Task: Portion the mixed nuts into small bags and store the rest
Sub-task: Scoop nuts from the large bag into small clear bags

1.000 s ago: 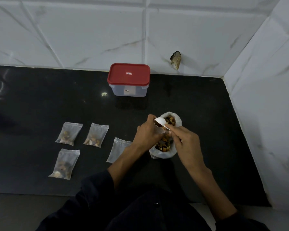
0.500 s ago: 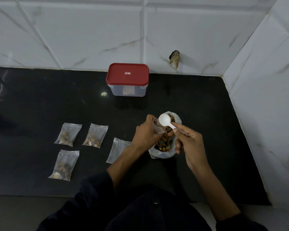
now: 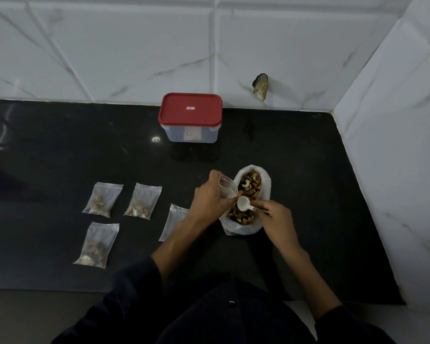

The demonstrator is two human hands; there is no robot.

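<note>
- The left hand point(image 3: 210, 198) grips a small clear bag point(image 3: 227, 187) with its mouth held open, right at the left rim of the large bag of mixed nuts point(image 3: 247, 198); whether the small bag holds anything cannot be made out.
- The right hand point(image 3: 274, 219) pinches the handle of a white scoop point(image 3: 243, 204); the scoop's bowl sits over the nuts, just below the small bag's mouth, and looks empty.
- The large bag stands open on the black bench point(image 3: 296, 170), with cashews and darker pieces visible inside; the hands cover part of its lower opening.
- An empty flat bag point(image 3: 173, 219) lies on the bench just left of the left forearm, which hides its right edge.
- Three filled bags lie further left: one point(image 3: 102, 199) and another point(image 3: 142, 204) side by side, and a third point(image 3: 97, 244) nearer the person; their contents are a dim brownish clump, too dark to sort.
- A clear container with a red lid point(image 3: 190, 117) stands shut at the back of the bench near the wall; its inside is hard to read.
- The bench is glossy black stone, set in a corner of white marbled wall tiles point(image 3: 109, 58).
- A chipped hole point(image 3: 260, 86) breaks the back tiles right of the container.
- Dark sleeves and clothing fill the bottom of the view, cut off by the edge.
</note>
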